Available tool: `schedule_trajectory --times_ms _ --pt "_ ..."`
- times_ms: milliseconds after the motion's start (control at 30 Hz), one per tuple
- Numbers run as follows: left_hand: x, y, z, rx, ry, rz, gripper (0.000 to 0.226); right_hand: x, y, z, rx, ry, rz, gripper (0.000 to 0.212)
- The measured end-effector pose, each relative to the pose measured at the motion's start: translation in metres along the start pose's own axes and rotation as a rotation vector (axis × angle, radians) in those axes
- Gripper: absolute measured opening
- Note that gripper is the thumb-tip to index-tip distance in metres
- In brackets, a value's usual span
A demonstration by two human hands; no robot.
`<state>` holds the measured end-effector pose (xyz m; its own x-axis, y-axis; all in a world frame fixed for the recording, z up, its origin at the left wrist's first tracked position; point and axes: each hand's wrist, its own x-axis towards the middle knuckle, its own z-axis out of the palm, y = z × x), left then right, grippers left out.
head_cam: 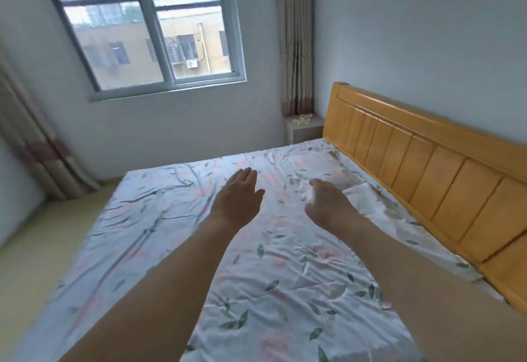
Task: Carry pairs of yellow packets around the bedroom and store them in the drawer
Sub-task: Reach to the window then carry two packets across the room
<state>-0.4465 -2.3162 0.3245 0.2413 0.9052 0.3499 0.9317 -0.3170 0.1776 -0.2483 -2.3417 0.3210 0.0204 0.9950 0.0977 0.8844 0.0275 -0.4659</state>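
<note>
Both my arms reach forward over the bed (256,270). My left hand (241,194) is held out flat with straight fingers and holds nothing. My right hand (328,204) hangs with loosely bent fingers, also holding nothing. Several pale yellow packets (303,119) lie on top of a small grey bedside cabinet (306,133) in the far corner, well beyond both hands. No drawer front is plainly visible from here.
The bed has a floral sheet and a wooden headboard (427,170) along its right side. A window (148,27) is in the far wall, with curtains (296,39) at the corner and at the left (31,144). Floor runs along the bed's left side.
</note>
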Motion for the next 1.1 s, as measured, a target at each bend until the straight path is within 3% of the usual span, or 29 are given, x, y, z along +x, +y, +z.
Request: schedule_trajectory --times_ms 233,533,833,1100 --pt "-0.123 -0.201 -0.088 0.126 0.084 -0.346 0.056 -0.014 -0.218 0.1 0.082 -0.153 -0.305 0.046" --pt "-0.352 -0.435 -0.236 0.267 0.186 -0.737 0.055 -0.116 -0.519 0.241 0.139 -0.352 -0.68 0.056" --pt "-0.569 -0.575 -0.339 0.357 0.254 -1.055 0.053 -0.243 -0.748 0.35 0.199 -0.508 -0.965 0.057" --pt "-0.687 -0.698 -0.382 0.374 0.262 -1.218 0.053 -0.305 -0.905 0.454 0.189 -0.602 -1.1 0.056"
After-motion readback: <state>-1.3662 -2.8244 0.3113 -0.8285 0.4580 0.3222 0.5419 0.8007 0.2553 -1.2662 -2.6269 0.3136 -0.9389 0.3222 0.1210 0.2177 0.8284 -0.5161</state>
